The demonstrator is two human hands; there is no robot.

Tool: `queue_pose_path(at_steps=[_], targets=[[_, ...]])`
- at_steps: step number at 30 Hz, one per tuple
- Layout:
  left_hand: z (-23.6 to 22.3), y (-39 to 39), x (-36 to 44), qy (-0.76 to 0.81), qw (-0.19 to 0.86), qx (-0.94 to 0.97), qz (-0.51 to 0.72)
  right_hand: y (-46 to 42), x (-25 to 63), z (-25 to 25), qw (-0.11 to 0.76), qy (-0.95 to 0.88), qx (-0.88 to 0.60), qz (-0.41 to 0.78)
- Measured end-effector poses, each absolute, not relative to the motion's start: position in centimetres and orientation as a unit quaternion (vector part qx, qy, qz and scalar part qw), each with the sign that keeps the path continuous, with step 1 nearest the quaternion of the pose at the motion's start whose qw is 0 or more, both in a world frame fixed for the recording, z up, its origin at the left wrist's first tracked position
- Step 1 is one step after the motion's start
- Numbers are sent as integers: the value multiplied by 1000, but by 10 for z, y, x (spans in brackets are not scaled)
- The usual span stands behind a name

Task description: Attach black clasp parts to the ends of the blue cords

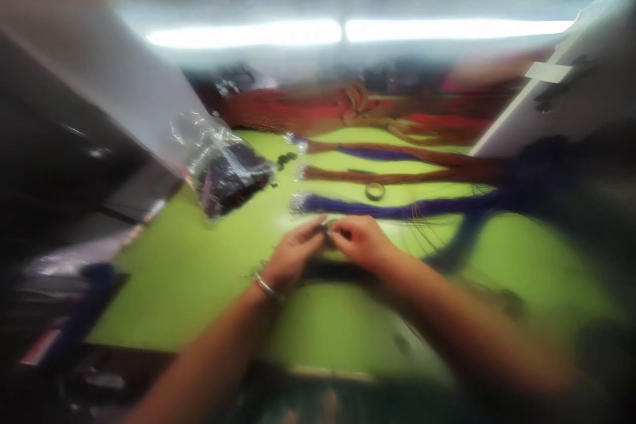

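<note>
Over the middle of the green tabletop (233, 285), my two hands meet fingertip to fingertip. My left hand (297, 248), with a bracelet (267, 286) at its wrist, pinches a small dark piece (326, 226) too blurred to name. Curled against the same piece is my right hand (362, 238), thumb and fingers pressed together. Just beyond lies a bundle of blue wires (358, 207) with whitish ends at the left. A dark wire bundle (338, 270) runs beneath my hands. Two more bundles, mostly brown wires (377, 177), lie farther back.
A clear plastic bag (233, 175) of dark small parts sits at the back left, with loose black pieces (285, 159) beside it. A tape roll (375, 191) lies between bundles. Red and brown wires (298, 109) are heaped at the back. Panels flank both sides under tube lights (248, 34).
</note>
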State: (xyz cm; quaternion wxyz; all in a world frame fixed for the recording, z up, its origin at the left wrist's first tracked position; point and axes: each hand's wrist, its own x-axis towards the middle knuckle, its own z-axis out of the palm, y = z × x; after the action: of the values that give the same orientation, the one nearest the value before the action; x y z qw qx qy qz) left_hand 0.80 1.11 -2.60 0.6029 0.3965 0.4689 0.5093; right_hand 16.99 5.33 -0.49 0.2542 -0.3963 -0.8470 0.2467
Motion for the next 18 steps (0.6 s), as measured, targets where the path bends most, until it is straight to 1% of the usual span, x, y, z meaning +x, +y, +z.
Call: queue_pose_path(at_steps=[1, 3, 7, 9, 12, 18], targets=[[-25, 11, 8, 459, 617, 382, 512, 55, 170, -4, 272, -822, -401, 300], [-21, 11, 9, 441, 638, 362, 517, 56, 170, -2, 302, -776, -413, 370], [-16, 11, 10, 430, 641, 357, 525, 54, 169, 0, 330, -727, -421, 431], [-17, 12, 9, 435, 636, 361, 525, 54, 169, -2, 338, -735, -412, 419], [-22, 12, 8, 434, 627, 378, 525, 54, 170, -7, 342, -766, -402, 367], [-27, 10, 8, 439, 612, 410, 515, 52, 168, -14, 310, -812, -403, 288]])
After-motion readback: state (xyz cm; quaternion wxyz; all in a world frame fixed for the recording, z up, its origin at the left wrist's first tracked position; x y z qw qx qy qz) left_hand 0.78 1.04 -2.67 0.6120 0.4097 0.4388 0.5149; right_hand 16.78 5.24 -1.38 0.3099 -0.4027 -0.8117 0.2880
